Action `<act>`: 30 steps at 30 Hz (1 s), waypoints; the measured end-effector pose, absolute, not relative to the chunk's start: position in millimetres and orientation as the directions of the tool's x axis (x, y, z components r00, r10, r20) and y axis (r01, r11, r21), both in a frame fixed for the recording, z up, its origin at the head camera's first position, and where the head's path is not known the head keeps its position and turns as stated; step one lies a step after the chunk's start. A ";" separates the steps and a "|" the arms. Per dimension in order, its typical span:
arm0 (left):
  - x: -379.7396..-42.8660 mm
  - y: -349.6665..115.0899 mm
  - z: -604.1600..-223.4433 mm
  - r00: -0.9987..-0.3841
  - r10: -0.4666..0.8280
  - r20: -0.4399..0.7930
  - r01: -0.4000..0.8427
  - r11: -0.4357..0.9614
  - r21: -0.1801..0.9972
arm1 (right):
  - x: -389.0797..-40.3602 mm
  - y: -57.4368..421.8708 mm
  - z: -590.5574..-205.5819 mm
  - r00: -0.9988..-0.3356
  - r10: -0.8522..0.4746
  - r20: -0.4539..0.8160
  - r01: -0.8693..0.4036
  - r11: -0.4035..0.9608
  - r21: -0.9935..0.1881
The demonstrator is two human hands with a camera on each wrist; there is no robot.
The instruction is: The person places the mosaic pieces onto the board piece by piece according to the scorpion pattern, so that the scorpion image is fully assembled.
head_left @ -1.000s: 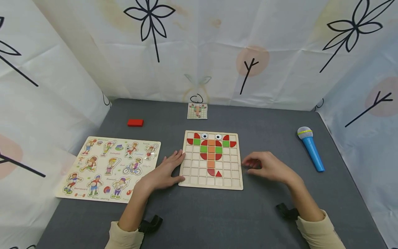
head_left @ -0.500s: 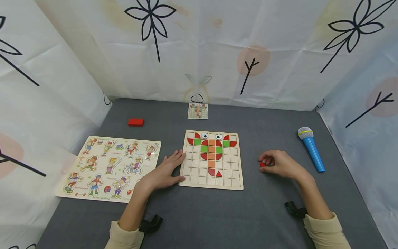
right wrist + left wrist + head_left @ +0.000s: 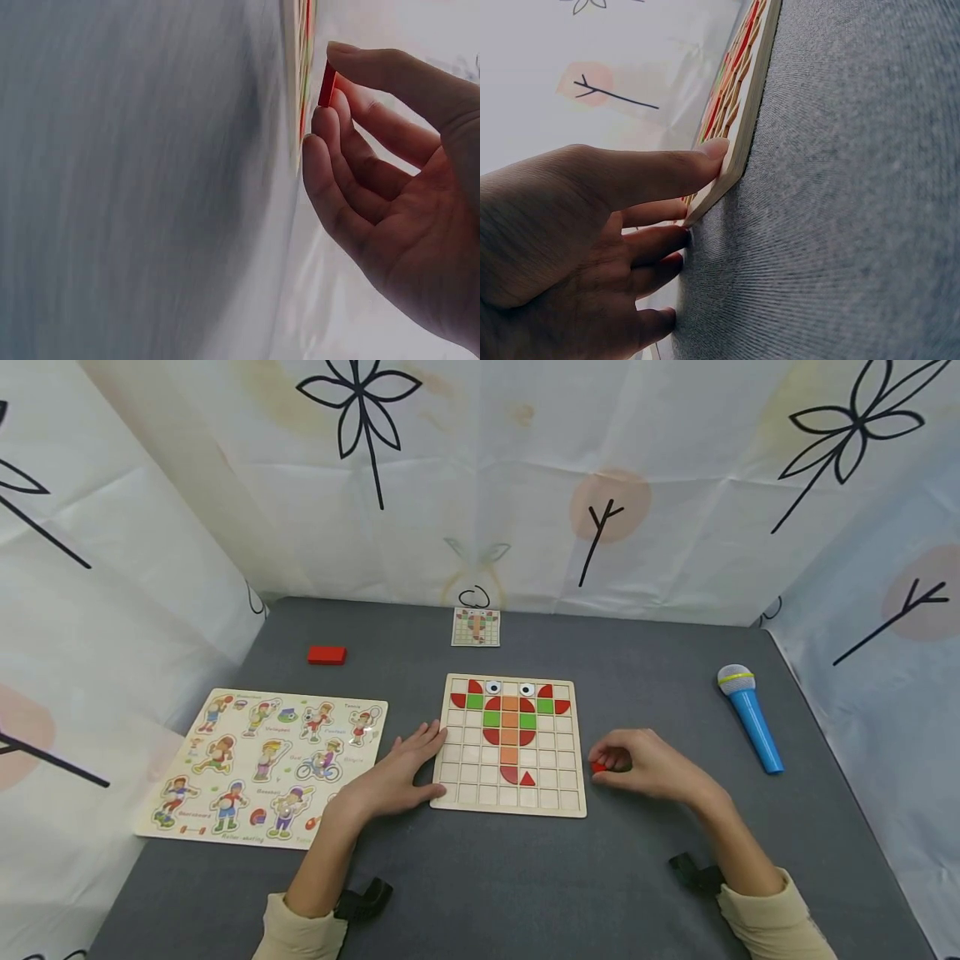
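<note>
A wooden grid board lies mid-table, with red, green and orange pieces and two eye pieces set in its squares. My left hand rests at its left edge, fingers fairly straight; the thumb lies on the rim in the left wrist view. Just off the board's right edge, my right hand pinches a small red puzzle piece between thumb and fingertips. A red triangle piece sits low on the board beside a red quarter-round piece.
A picture puzzle board with sports figures lies at the left, partly under my left forearm. A red block sits behind it. At the back stands a small pattern card. A blue toy microphone lies at the right.
My right hand moved right, away from the board, then came back left beside its edge; the red puzzle piece shows in its fingers. The left hand and board have stayed put.
</note>
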State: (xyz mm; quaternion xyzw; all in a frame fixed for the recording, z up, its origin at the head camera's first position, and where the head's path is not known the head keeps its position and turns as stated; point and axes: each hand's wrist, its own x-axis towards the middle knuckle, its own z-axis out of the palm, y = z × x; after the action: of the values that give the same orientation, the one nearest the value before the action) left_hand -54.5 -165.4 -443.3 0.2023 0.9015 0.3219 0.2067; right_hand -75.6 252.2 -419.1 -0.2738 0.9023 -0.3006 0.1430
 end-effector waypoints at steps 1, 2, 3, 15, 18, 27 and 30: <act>-55.2 -167.1 -447.3 -0.834 0.504 -0.227 0.242 0.702 0.670 | -74.0 246.1 -419.2 -0.796 -0.598 -0.090 -0.422 0.656 -0.626; -55.1 -167.5 -448.0 -0.834 0.506 -0.219 0.245 0.696 0.674 | -72.4 239.7 -419.3 -0.783 -0.616 -0.087 -0.436 0.643 -0.630; -54.9 -167.8 -448.4 -0.835 0.507 -0.214 0.245 0.690 0.681 | -70.7 233.1 -419.4 -0.769 -0.634 -0.084 -0.448 0.628 -0.636; -55.2 -167.1 -444.9 -0.834 0.488 -0.258 0.229 0.731 0.643 | -56.4 171.0 -425.7 -0.658 -0.753 -0.027 -0.590 0.537 -0.603; -55.7 -168.7 -448.7 -0.836 0.492 -0.241 0.229 0.714 0.662 | -56.4 162.9 -427.3 -0.643 -0.766 -0.014 -0.616 0.528 -0.585; -59.3 -174.2 -464.8 -0.841 0.511 -0.179 0.264 0.676 0.688 | -60.2 153.8 -428.5 -0.653 -0.758 -0.004 -0.631 0.547 -0.550; -60.2 -174.8 -466.3 -0.840 0.511 -0.182 0.264 0.678 0.686 | -60.6 154.2 -428.4 -0.651 -0.759 0.003 -0.639 0.545 -0.543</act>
State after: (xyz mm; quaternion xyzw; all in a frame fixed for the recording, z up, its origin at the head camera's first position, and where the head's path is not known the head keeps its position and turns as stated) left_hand -60.2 -174.8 -466.3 0.2158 0.8977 0.3381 0.1825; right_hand -60.6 154.2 -428.4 -0.4012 0.8712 -0.2576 0.1169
